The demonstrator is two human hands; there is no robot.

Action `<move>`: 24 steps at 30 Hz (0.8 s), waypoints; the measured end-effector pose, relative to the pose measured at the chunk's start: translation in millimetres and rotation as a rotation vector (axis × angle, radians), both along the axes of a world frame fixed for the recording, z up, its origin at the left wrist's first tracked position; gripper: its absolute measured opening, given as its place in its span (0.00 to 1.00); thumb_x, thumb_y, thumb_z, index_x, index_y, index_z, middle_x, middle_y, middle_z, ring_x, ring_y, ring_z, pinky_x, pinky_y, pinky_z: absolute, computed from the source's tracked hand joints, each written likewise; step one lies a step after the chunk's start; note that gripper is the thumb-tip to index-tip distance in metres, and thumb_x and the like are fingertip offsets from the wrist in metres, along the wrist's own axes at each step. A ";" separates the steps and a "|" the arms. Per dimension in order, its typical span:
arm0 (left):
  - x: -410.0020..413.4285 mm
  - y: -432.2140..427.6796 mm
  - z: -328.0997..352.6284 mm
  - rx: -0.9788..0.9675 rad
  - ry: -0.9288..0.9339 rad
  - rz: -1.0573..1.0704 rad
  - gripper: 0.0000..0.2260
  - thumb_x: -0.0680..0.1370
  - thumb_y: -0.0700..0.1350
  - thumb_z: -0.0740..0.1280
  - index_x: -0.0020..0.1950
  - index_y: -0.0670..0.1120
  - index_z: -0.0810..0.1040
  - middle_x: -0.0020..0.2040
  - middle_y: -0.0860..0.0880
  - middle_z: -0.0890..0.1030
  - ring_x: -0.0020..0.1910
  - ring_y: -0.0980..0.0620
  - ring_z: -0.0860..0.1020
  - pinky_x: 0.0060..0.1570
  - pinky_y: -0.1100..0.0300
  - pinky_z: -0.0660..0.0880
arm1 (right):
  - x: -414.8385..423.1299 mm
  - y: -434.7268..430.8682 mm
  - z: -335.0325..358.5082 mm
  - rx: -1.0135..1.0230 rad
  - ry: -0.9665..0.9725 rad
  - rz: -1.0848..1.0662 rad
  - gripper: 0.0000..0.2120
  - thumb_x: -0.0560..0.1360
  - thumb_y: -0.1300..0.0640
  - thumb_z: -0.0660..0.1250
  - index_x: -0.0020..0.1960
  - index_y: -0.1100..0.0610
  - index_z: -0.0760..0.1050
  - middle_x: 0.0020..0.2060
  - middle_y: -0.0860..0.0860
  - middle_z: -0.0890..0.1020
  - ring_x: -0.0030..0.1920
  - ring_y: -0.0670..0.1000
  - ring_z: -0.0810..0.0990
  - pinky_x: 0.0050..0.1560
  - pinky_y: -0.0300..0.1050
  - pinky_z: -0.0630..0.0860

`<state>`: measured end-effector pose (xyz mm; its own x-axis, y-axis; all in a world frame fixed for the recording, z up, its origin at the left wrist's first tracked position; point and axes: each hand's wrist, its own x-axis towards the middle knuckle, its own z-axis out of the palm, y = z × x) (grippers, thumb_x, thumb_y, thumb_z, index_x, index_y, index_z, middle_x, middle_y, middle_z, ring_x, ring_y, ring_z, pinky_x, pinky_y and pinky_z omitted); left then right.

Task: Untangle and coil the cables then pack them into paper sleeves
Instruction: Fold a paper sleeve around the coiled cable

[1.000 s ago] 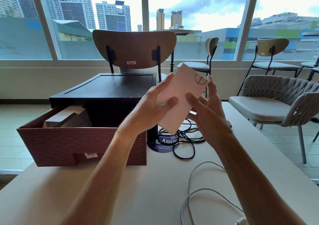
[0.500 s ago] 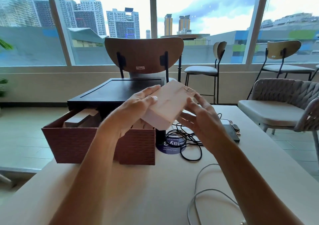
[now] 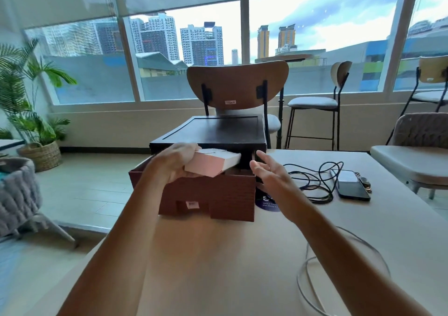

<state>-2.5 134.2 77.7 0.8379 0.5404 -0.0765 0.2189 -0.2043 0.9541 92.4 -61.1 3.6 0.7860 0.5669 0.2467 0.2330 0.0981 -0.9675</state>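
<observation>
Currently, the left hand (image 3: 173, 164) grips the paper sleeve (image 3: 213, 164) by one end, above the open brown drawer (image 3: 218, 194). Just beside the brown drawer, the right hand (image 3: 269, 175) hovers, fingers spread, empty.

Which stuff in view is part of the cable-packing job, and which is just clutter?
Job:
- paper sleeve, in the left hand grip over the brown box
- right hand, open beside the box
- black cable, tangled
- white cable, loose

Lying about:
- phone
- keys
- chair
- potted plant
</observation>
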 end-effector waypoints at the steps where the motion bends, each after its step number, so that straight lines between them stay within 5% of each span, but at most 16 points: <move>1: 3.9 -0.1 3.0 0.013 0.006 -0.005 0.13 0.84 0.44 0.56 0.62 0.42 0.75 0.51 0.41 0.79 0.45 0.48 0.79 0.29 0.59 0.78 | -1.4 2.2 1.2 -0.010 -0.007 0.000 0.29 0.81 0.51 0.64 0.79 0.53 0.58 0.74 0.55 0.69 0.72 0.51 0.70 0.74 0.54 0.66; 4: 15.4 -3.0 9.6 0.026 0.038 -0.026 0.12 0.84 0.42 0.55 0.61 0.39 0.74 0.52 0.39 0.79 0.46 0.46 0.80 0.36 0.56 0.80 | 2.5 7.1 -0.5 -0.067 -0.017 -0.010 0.37 0.75 0.44 0.68 0.79 0.52 0.57 0.74 0.54 0.70 0.71 0.51 0.71 0.73 0.54 0.68; 8: 25.0 -15.0 7.9 0.058 0.102 -0.042 0.09 0.84 0.41 0.54 0.51 0.42 0.73 0.45 0.41 0.78 0.41 0.47 0.78 0.27 0.59 0.76 | 10.2 8.2 0.3 -0.068 0.009 -0.075 0.25 0.83 0.55 0.62 0.78 0.55 0.59 0.59 0.49 0.79 0.48 0.38 0.82 0.48 0.30 0.77; 12: 40.8 -14.7 -3.0 0.114 0.090 -0.066 0.10 0.83 0.40 0.54 0.49 0.41 0.74 0.42 0.41 0.78 0.36 0.47 0.77 0.27 0.61 0.75 | 22.6 11.0 9.8 -0.072 -0.060 -0.186 0.27 0.83 0.51 0.60 0.79 0.55 0.58 0.77 0.55 0.63 0.76 0.50 0.63 0.72 0.41 0.60; 17: 57.9 -10.8 -20.3 0.290 0.187 -0.148 0.12 0.78 0.34 0.56 0.40 0.42 0.74 0.39 0.43 0.76 0.37 0.48 0.75 0.38 0.58 0.71 | 37.7 21.3 16.6 -0.056 -0.033 -0.168 0.25 0.85 0.48 0.55 0.79 0.56 0.59 0.78 0.51 0.62 0.76 0.48 0.61 0.76 0.44 0.55; 20: 62.4 -9.5 -21.0 0.478 0.272 -0.271 0.11 0.76 0.32 0.59 0.50 0.38 0.81 0.47 0.39 0.80 0.46 0.46 0.77 0.47 0.56 0.73 | 49.0 23.9 14.7 -0.079 -0.048 -0.163 0.22 0.86 0.50 0.51 0.77 0.58 0.62 0.76 0.53 0.66 0.75 0.50 0.63 0.70 0.39 0.57; 24: 64.4 -2.1 -21.5 0.765 0.350 -0.267 0.14 0.80 0.38 0.61 0.60 0.42 0.83 0.57 0.45 0.83 0.57 0.45 0.80 0.61 0.52 0.76 | 55.7 24.7 6.8 -0.124 -0.055 -0.151 0.27 0.85 0.46 0.53 0.80 0.55 0.56 0.79 0.51 0.59 0.78 0.49 0.56 0.78 0.46 0.51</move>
<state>61.9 132.1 56.3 0.9396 0.3386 -0.0499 0.3271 -0.8456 0.4220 148.1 -36.4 10.4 0.8519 0.4720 0.2270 0.2886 -0.0615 -0.9555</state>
